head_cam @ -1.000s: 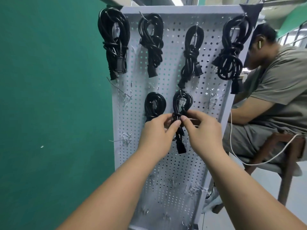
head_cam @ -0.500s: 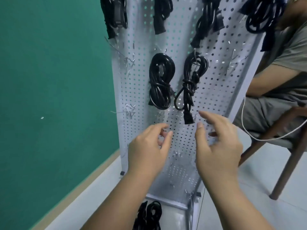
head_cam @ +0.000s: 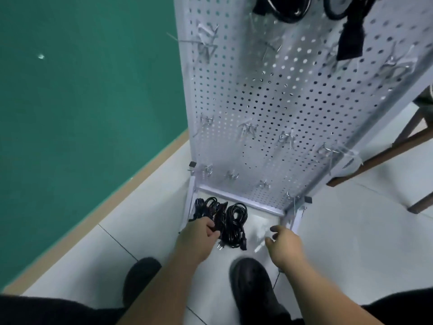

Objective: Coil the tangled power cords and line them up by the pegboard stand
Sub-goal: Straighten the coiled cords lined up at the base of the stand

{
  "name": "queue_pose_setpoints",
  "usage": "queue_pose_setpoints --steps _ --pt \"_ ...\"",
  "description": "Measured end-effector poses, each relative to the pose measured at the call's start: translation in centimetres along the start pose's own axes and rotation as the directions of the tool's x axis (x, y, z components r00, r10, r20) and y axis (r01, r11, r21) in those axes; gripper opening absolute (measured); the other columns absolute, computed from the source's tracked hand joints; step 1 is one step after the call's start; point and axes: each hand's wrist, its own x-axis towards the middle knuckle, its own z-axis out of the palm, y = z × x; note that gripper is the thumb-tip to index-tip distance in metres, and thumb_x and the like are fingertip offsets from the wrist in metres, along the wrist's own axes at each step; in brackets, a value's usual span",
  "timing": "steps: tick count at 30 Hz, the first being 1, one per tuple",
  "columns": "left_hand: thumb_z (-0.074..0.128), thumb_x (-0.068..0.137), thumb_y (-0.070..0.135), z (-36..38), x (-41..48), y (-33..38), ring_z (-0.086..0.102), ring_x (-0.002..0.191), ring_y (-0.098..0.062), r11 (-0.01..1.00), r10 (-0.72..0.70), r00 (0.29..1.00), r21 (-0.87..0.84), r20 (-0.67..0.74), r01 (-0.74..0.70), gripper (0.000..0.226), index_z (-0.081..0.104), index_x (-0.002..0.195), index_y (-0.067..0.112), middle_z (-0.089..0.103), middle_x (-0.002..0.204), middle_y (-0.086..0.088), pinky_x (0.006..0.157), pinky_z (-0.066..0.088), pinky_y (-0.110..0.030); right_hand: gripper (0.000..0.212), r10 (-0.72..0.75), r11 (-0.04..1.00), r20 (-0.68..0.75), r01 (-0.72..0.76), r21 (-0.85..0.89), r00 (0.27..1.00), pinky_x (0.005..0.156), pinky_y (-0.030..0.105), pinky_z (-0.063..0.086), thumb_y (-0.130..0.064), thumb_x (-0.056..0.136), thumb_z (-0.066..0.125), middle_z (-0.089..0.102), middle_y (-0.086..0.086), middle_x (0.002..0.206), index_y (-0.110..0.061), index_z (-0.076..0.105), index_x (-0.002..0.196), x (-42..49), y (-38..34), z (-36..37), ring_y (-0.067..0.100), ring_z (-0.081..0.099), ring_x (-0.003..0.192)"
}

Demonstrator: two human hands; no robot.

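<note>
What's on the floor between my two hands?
Head view: a coiled black cord lies between the left hand, gripping a neighbouring cord bundle, and the right hand; a blurry whitish scrap sits nearer the right.

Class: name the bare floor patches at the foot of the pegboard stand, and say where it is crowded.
Bare tile lies between the green wall and the stand's left foot, and between its right foot and the chair legs. Crowded: the cords under the left hand.
</note>
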Motion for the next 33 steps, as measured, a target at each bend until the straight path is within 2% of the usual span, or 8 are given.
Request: queue_pose_setpoints --steps 5,8,12,17,21,25,30,33 --pt "0.072 0.096 0.041 2.1 1.4 -1.8 0.063 0.083 -0.001 1.000 -0.026 0.997 0.004 0.072 0.026 0.026 0.066 0.119 0.029 0.069 0.092 0.015 0.071 0.047 -0.021 0.060 0.005 1.000 0.139 -0.005 -0.002 0.990 0.105 0.033 0.048 -0.042 0.100 0.065 0.068 0.006 0.139 -0.013 0.053 0.151 3.5 -1.7 3.2 0.028 0.063 0.129" --pt "0.068 0.091 0.050 3.0 2.2 -2.9 0.063 0.084 0.002 0.997 -0.077 0.992 0.027 0.096 0.075 0.024 0.064 0.113 0.040 0.069 0.092 0.023 0.083 0.056 -0.030 0.071 -0.021 1.000 0.173 0.020 0.006 0.985 0.105 0.035 0.048 -0.052 0.097 0.068 0.067 0.011 0.139 -0.006 0.052 0.149 5.7 -3.4 5.0 0.032 0.061 0.130" --pt "0.064 0.092 0.053 4.1 2.8 -4.0 0.063 0.085 0.002 0.993 -0.116 0.985 0.004 0.126 0.116 0.025 0.064 0.113 0.039 0.069 0.096 0.021 0.078 0.051 -0.026 0.042 0.035 0.999 0.238 -0.044 0.030 0.971 0.081 0.029 0.043 -0.053 0.096 0.070 0.068 0.007 0.103 -0.012 0.062 0.104 7.5 -5.1 6.6 0.032 0.066 0.113" --pt "0.068 0.097 0.043 5.2 3.4 -4.8 0.063 0.086 -0.001 0.991 -0.123 0.982 -0.029 0.143 0.128 0.026 0.066 0.120 0.031 0.070 0.107 0.015 0.068 0.040 -0.011 0.049 0.066 0.991 0.245 -0.093 0.099 0.967 0.085 0.029 0.051 -0.050 0.090 0.079 0.076 0.009 0.111 -0.012 0.072 0.119 9.1 -5.4 9.5 0.031 0.069 0.109" --pt "0.068 0.098 0.042 5.6 3.5 -5.6 0.065 0.091 -0.003 0.985 -0.151 0.976 -0.061 0.157 0.162 0.029 0.065 0.124 0.030 0.067 0.106 0.017 0.080 0.047 -0.022 0.053 0.135 0.972 0.232 -0.174 0.156 0.963 0.087 0.032 0.056 -0.047 0.079 0.089 0.075 0.007 0.108 -0.013 0.071 0.115 9.6 -5.0 10.8 0.030 0.071 0.103" --pt "0.069 0.098 0.040 5.7 3.6 -5.9 0.063 0.089 0.000 0.982 -0.162 0.974 -0.068 0.158 0.174 0.029 0.066 0.125 0.029 0.066 0.105 0.018 0.082 0.049 -0.023 0.044 0.154 0.960 0.203 -0.195 0.201 0.967 0.084 0.034 0.057 -0.042 0.077 0.090 0.075 0.003 0.099 -0.015 0.071 0.107 9.4 -4.6 10.4 0.027 0.070 0.093" --pt "0.065 0.100 0.042 5.6 4.0 -4.1 0.065 0.098 -0.003 0.978 -0.121 0.983 -0.154 0.136 0.142 0.035 0.064 0.132 0.027 0.069 0.117 0.012 0.095 0.054 -0.029 0.039 0.075 0.959 0.089 -0.096 0.265 0.993 0.074 0.029 0.052 -0.033 0.075 0.087 0.073 -0.005 0.088 -0.017 0.073 0.108 7.2 -3.6 8.5 0.019 0.070 0.084" --pt "0.064 0.100 0.049 4.9 3.8 -1.2 0.063 0.118 -0.009 0.941 -0.091 0.988 -0.315 0.124 0.126 0.057 0.053 0.149 0.024 0.064 0.136 0.007 0.109 0.049 -0.036 0.057 0.007 0.927 -0.025 0.003 0.375 1.000 0.084 0.033 0.056 -0.034 0.072 0.091 0.071 -0.006 0.101 -0.021 0.067 0.122 5.1 -4.1 6.8 0.013 0.068 0.089"
